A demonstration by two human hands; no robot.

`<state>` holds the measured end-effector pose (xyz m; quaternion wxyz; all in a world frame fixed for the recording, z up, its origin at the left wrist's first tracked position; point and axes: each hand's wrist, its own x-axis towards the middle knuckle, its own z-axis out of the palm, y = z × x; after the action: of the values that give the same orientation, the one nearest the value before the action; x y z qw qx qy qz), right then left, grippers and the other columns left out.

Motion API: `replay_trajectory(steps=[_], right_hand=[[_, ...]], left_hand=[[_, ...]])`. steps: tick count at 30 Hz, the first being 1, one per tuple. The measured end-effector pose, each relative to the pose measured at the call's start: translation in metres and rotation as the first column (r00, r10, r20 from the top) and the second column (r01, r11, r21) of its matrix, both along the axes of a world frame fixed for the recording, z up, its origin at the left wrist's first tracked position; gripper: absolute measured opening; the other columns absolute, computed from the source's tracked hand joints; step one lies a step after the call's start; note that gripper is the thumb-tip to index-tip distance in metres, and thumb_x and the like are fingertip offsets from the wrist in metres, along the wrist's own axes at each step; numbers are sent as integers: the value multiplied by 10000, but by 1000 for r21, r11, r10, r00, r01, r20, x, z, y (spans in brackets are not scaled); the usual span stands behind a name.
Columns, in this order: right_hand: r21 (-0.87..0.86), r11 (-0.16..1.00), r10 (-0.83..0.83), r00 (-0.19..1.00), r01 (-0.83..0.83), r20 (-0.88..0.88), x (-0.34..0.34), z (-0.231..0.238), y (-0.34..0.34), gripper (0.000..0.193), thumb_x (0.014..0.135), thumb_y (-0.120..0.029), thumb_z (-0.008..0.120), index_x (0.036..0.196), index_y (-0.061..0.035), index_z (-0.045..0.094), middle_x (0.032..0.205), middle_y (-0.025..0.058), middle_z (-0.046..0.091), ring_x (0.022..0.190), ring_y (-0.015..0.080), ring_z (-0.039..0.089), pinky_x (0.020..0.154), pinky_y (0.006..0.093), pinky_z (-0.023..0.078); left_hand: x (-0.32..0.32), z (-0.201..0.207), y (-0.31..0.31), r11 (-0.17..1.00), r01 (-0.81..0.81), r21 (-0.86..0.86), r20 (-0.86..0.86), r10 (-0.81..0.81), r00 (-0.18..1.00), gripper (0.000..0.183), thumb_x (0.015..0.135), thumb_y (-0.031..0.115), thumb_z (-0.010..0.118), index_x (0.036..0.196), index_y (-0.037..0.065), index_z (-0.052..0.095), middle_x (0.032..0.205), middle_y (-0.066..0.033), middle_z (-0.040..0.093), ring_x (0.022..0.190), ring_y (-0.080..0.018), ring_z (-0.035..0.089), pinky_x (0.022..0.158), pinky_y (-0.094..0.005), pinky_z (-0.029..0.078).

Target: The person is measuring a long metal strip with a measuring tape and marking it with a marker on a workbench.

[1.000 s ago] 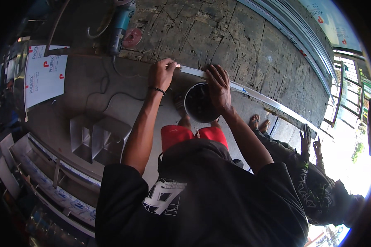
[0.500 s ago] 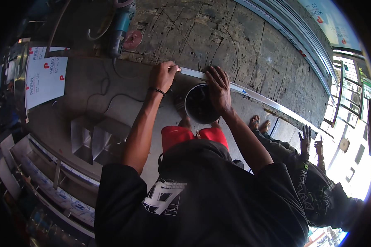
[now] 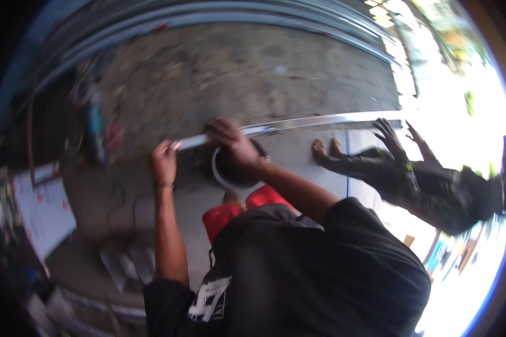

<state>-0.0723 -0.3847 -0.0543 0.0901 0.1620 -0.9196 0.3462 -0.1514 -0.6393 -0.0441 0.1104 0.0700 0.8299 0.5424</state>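
A long, shiny metal strip (image 3: 315, 121) lies along the near edge of the wooden workbench (image 3: 236, 73). At its left end, my left hand (image 3: 164, 162) is closed, with a small pale tip showing at the fingers; what it pinches is too blurred to name. My right hand (image 3: 236, 146) rests on the strip with fingers stretched out across it, some way in from that end. Below this hand a round dark bucket (image 3: 218, 174) with a pale rim is partly covered by my forearm.
On the bench's left lies a teal angle grinder (image 3: 95, 126) beside a reddish disc (image 3: 113, 136). Long metal profiles (image 3: 219, 19) line the far side. A co-worker (image 3: 416, 191) is at the right, hands by the strip's far end. Sheet-metal pieces (image 3: 129, 267) sit on the floor.
The view has swung, so the bench and strip appear turned and farther left. My hands stay at the strip's left part. The co-worker's hands now appear close to its right end.
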Motion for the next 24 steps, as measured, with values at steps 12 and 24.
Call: replay_trajectory(steps=[12,24], right_hand=[[-23,996,-94,988,92,-121,4,3,0,503,902,-180,599,1395,-97,537,1508,142,453,1435,339,374,1182,524,289],[-66,993,-108,982,99,-157,6,-7,-7,417,935,-175,561,1346,-100,568,1504,134,460,1417,352,399,1171,524,300]], left_hand=[[-9,-6,-8,996,78,-36,-47,-79,996,229,979,104,582,877,-97,624,864,-137,708,786,-161,651,732,-326,511],[-7,-12,-2,996,73,-53,-114,-79,990,250,979,126,592,863,-92,628,783,-125,667,728,-158,608,680,-339,496]])
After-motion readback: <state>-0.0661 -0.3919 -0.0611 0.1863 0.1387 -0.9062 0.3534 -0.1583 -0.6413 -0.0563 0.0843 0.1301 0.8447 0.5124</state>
